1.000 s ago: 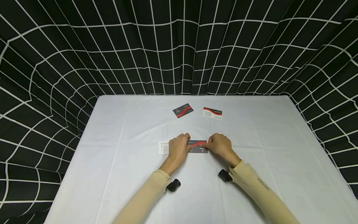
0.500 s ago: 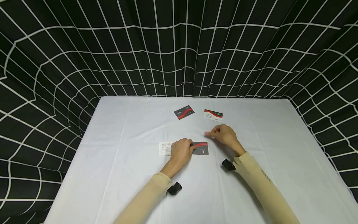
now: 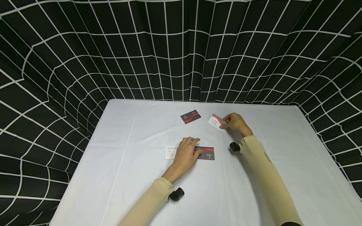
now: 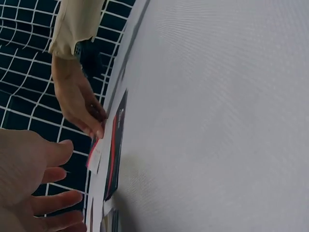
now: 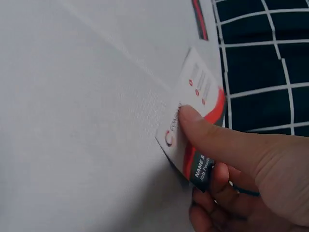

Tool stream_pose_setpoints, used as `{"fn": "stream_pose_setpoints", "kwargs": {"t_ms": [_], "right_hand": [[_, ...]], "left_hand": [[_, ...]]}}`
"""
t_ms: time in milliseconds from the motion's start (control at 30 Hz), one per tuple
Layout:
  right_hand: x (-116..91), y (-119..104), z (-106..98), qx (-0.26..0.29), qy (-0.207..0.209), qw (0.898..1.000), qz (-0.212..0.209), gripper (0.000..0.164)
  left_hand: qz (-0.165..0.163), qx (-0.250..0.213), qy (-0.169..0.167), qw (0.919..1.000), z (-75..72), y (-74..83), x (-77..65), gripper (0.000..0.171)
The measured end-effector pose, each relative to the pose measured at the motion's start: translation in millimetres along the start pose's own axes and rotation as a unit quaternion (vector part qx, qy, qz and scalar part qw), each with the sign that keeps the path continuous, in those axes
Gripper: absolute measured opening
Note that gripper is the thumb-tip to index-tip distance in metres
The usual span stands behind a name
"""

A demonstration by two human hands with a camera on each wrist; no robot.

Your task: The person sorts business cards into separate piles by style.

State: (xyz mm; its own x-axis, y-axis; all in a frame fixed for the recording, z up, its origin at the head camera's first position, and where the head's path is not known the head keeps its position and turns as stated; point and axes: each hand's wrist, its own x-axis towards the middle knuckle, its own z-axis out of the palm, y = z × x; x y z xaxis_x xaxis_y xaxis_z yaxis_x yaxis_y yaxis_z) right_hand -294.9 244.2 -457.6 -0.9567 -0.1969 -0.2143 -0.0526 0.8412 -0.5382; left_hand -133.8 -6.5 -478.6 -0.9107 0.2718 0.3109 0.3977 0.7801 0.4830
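In the head view my right hand (image 3: pixel 237 123) pinches a white business card (image 3: pixel 216 122) with a red and black band. In the right wrist view the thumb lies on the printed face of that card (image 5: pixel 195 87), the other fingers beneath, and one edge looks raised off the cloth. My left hand (image 3: pixel 185 153) is spread loosely over two cards lying end to end: a white business card (image 3: pixel 170 152) and a dark grey one with a red stripe (image 3: pixel 208 154). The left wrist view shows its fingers (image 4: pixel 53 200) parted, gripping nothing; contact with the cards cannot be told.
Another dark grey business card (image 3: pixel 190 116) with a red stripe lies at an angle near the back of the white-clothed table (image 3: pixel 135 125). Behind the table's far edge hangs a black curtain (image 3: pixel 158 56) with white grid lines. Black devices (image 3: pixel 177 194) sit at both wrists.
My right hand has left the near dark card, moved up and back, and taken hold of the white business card, turning it slightly. My left hand's fingers have loosened over the near cards.
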Motion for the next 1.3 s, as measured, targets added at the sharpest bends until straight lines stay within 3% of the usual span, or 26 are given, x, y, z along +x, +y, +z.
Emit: {"fn": "stream_pose_setpoints", "kwargs": {"t_ms": [200,333,433,533,667,867,1100,1300], "right_hand": [[-28.9,-21.2,5.5,0.068,-0.001,0.997,-0.036,0.035],[-58.8,-50.2,17.7,0.136,-0.056,0.985,-0.086,0.026],[-78.2,-63.6,28.8,0.147,-0.091,0.979,-0.109,0.021],[-90.5,-64.0,37.8,0.16,-0.098,0.978,-0.092,0.02],[-99.7,-53.2,45.0,0.175,-0.09,0.98,-0.033,0.025],[-106.8,-42.2,53.1,0.12,-0.063,0.99,0.038,0.033],[-110.6,-37.6,62.2,0.048,-0.021,0.998,0.036,0.039],[-112.2,-41.0,66.1,0.008,0.015,0.999,0.029,0.037]], "left_hand": [[-0.034,-0.063,0.015,0.9973,-7.6,-3.7,3.1,0.053],[-0.036,-0.122,0.016,0.9918,-13.5,-4.2,6.0,0.06],[-0.036,-0.114,0.023,0.9925,-14.8,-3.9,6.8,0.054],[-0.05,-0.082,0.03,0.9949,-14.5,-3.3,6.4,0.04],[-0.067,-0.056,0.019,0.996,-10.8,-2.2,5.4,0.031],[-0.07,-0.018,-0.021,0.9972,0.8,-0.3,5.2,0.035],[-0.064,0.028,-0.036,0.9969,10.1,3.6,7.4,0.035],[-0.075,0.055,-0.029,0.9953,12.9,5.3,9.2,0.03]]}}
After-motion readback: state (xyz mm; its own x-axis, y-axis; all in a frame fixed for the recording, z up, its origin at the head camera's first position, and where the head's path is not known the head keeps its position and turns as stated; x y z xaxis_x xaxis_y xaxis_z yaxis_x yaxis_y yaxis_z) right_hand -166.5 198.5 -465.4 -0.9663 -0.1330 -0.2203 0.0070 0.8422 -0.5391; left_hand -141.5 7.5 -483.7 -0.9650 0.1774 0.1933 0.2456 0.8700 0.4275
